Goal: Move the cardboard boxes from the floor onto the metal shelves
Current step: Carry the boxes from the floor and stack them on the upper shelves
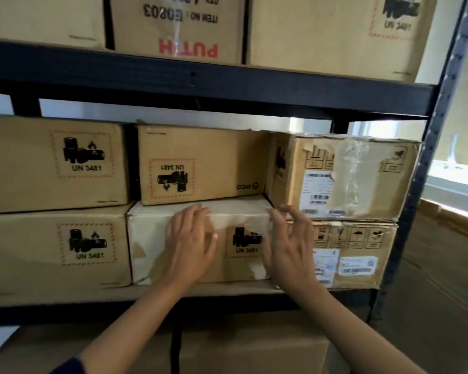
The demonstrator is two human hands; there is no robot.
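A pale, worn cardboard box [149, 238] with a UN 3481 label sits on the middle level of the black metal shelf [206, 87], in the lower row. My left hand [191, 244] lies flat on its front face, fingers spread. My right hand [291, 247] hovers open at the box's right edge, fingers curled and apart, holding nothing. A brown box [200, 163] with an upside-down label rests on top of the pale one.
Brown boxes [52, 163] fill the shelf to the left, and two taped boxes [343, 176] stand stacked at the right beside the shelf's upright post [427, 171]. More boxes [333, 33] sit on the level above and another box [254, 349] below. A window is at right.
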